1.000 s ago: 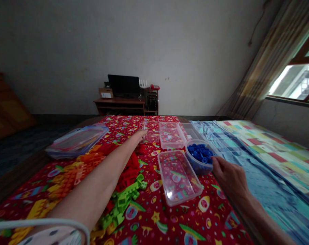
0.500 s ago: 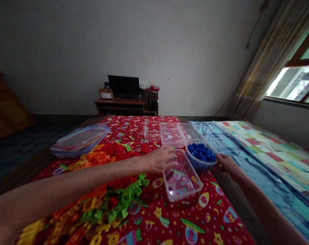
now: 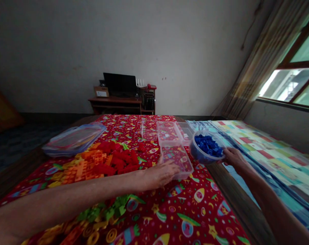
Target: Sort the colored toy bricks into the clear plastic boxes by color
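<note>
My right hand [image 3: 234,159] grips the rim of a clear round tub [image 3: 206,159], which is held tilted at the table's right edge. Blue toy bricks [image 3: 207,144] are heaped inside the tub. My left hand [image 3: 158,175] rests against the near left corner of a clear rectangular plastic box [image 3: 189,166], thumb and stretched fingers apart. Through that box's bottom the red patterned cloth shows. To the left of this hand lie red bricks [image 3: 123,161] and orange bricks [image 3: 80,166], while green bricks [image 3: 116,207] are partly hidden behind my left forearm.
More clear boxes [image 3: 166,131] stand just beyond the near one. Stacked clear lids [image 3: 75,139] lie at the table's left. Yellow pieces [image 3: 93,237] lie near the front. A bed [image 3: 256,139] adjoins the right side; a desk with a monitor [image 3: 120,84] stands against the far wall.
The near clear box has slid away from me, up against the box behind it, with my left hand at its near end. The tub of blue bricks has shifted slightly right and away.
</note>
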The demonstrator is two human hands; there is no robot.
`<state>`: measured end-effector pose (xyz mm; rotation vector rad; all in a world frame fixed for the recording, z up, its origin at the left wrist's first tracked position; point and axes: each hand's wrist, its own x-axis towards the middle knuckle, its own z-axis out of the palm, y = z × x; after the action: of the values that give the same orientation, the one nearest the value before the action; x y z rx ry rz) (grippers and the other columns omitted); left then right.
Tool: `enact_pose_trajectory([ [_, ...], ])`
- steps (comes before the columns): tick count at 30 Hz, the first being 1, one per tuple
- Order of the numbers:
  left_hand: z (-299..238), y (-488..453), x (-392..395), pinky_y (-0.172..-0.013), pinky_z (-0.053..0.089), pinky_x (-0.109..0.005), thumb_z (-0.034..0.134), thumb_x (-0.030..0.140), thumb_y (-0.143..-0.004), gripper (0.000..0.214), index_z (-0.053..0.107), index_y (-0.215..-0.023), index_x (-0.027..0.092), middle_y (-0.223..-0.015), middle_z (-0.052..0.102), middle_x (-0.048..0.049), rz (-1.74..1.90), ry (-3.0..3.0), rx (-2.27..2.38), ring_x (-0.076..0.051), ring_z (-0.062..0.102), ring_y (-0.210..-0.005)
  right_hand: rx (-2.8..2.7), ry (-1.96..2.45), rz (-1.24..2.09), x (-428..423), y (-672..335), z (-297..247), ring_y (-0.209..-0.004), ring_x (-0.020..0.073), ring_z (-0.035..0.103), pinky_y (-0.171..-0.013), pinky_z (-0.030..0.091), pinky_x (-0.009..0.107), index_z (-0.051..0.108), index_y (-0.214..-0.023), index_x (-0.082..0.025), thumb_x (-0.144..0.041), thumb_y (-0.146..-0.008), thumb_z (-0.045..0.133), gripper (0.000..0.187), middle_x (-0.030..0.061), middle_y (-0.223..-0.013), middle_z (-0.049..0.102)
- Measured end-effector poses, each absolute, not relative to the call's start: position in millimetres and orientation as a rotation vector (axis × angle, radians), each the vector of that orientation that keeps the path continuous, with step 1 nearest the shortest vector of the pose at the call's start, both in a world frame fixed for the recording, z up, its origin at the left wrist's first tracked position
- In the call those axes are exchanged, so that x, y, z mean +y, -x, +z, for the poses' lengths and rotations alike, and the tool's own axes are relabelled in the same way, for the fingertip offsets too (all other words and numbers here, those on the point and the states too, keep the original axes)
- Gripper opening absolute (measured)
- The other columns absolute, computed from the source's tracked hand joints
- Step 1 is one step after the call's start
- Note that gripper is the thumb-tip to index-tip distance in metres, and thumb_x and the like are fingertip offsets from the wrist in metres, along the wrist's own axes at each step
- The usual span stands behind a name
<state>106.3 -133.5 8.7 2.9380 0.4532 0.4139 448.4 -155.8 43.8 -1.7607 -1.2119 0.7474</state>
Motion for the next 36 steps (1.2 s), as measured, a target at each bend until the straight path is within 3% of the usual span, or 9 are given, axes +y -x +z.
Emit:
enact_pose_trajectory([
  [6,2,-103,-126,-0.100,0.040,-0.037,0.034,0.020,-0.096,0.029,0.060,-0.108,0.020,-0.106,0.066,-0.0071,0.379,-2.915,0.506,-0.023,0.057,-0.105,-1.234,1.755,0.739,-164,-439,43,-0.041,0.0128,0.053,-0.041,0.036,0.022,0.057,-0.079,-0.016,-0.030,-0.075,0.044,0.020,0.0001,-0.047,0.058],
  [11,10,-105,-135,-0.107,0.033,-0.044,0.038,0.022,-0.095,0.029,0.058,-0.116,0.022,-0.124,0.060,-0.0086,0.421,-2.989,0.612,-0.026,0.050,-0.120,-1.311,1.705,0.684,-166,-433,56,-0.038,0.0111,0.048,-0.040,0.035,0.021,0.056,-0.076,-0.016,-0.033,-0.075,0.046,0.019,0.0007,-0.046,0.059],
  [14,25,-91,-140,-0.111,0.028,-0.049,0.042,0.023,-0.093,0.032,0.056,-0.122,0.022,-0.135,0.053,-0.0097,0.471,-3.028,0.686,-0.027,0.042,-0.130,-1.275,1.710,0.646,-169,-428,75,-0.035,0.0113,0.045,-0.036,0.030,0.021,0.060,-0.084,-0.013,-0.032,-0.072,0.046,0.026,0.0028,-0.045,0.059],
  [19,57,-36,-148,-0.112,0.031,-0.044,0.039,0.017,-0.091,0.035,0.059,-0.119,0.022,-0.132,0.057,-0.0082,0.665,-2.945,0.859,-0.023,0.047,-0.127,-1.380,1.700,0.517,-167,-412,106,-0.033,0.0107,0.044,-0.036,0.028,0.020,0.063,-0.101,-0.011,-0.030,-0.075,0.043,0.037,-0.0017,-0.041,0.052],
  [24,76,30,-151,-0.111,0.035,-0.047,0.039,0.029,-0.089,0.036,0.064,-0.115,0.023,-0.133,0.057,-0.0061,0.975,-2.719,1.249,-0.026,0.046,-0.129,-1.741,1.697,0.384,-143,-352,131,-0.037,0.0102,0.048,-0.042,0.034,0.021,0.065,-0.096,-0.012,-0.025,-0.082,0.040,0.031,-0.0029,-0.042,0.050],
  [28,79,77,-147,-0.112,0.032,-0.049,0.039,0.035,-0.088,0.038,0.064,-0.114,0.024,-0.129,0.060,-0.0053,1.176,-2.562,1.553,-0.027,0.049,-0.126,-2.082,1.620,0.250,-123,-271,146,-0.048,0.0110,0.055,-0.051,0.038,0.020,0.062,-0.097,-0.010,-0.019,-0.085,0.036,0.030,0.0004,-0.052,0.058],
  [30,74,94,-145,-0.112,0.031,-0.048,0.036,0.038,-0.090,0.042,0.061,-0.119,0.021,-0.131,0.059,-0.0071,1.198,-2.521,1.633,-0.026,0.048,-0.127,-2.252,1.548,0.047,-118,-230,149,-0.059,0.0129,0.060,-0.057,0.040,0.020,0.061,-0.097,-0.009,-0.017,-0.087,0.036,0.028,0.0065,-0.067,0.065],
  [33,58,105,-147,-0.114,0.027,-0.046,0.030,0.039,-0.092,0.050,0.050,-0.132,0.017,-0.141,0.050,-0.0100,1.138,-2.513,1.670,-0.024,0.041,-0.133,-2.432,1.444,-0.224,-117,-176,151,-0.077,0.0172,0.063,-0.065,0.042,0.024,0.057,-0.104,-0.008,-0.015,-0.089,0.035,0.028,0.0151,-0.092,0.069],
  [36,42,101,-151,-0.115,0.021,-0.049,0.027,0.038,-0.095,0.055,0.034,-0.144,0.016,-0.151,0.035,-0.0116,1.092,-2.523,1.727,-0.025,0.026,-0.142,-2.517,1.461,-0.302,-121,-135,154,-0.082,0.0202,0.064,-0.069,0.044,0.028,0.052,-0.113,-0.008,-0.013,-0.093,0.029,0.031,0.0166,-0.096,0.068],
])
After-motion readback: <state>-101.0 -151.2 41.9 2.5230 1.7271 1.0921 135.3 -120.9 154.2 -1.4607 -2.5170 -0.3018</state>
